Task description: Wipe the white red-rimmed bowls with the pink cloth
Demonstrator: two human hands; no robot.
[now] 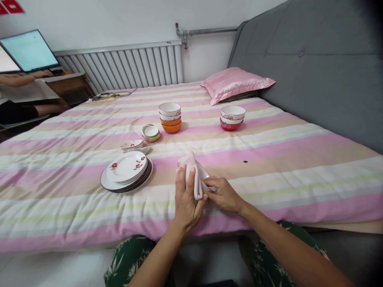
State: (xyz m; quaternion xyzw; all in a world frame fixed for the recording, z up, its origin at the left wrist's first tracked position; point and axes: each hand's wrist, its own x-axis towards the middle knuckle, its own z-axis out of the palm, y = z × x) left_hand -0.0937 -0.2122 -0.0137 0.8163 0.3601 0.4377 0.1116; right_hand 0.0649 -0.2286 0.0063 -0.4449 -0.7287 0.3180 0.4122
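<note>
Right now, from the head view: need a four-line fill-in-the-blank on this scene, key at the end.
1. The folded pink cloth lies under the fingers of the ____ hand, while the right hand holds the white dish.
2. The stacked plates are topped by one decorated with red ____.
3. The bowl stack nearer the pink pillow has a ____ bottom bowl.
4. The other bowl stack has an ____ bottom bowl.

Missing words: left; flowers; red; orange

Open striped bedsheet [299, 169] right of the right hand [224, 194], floral plate stack [127, 169] blocking leftward, passable gap between orange-based bowl stack [170, 118] and red-based bowl stack [232, 118]
</note>
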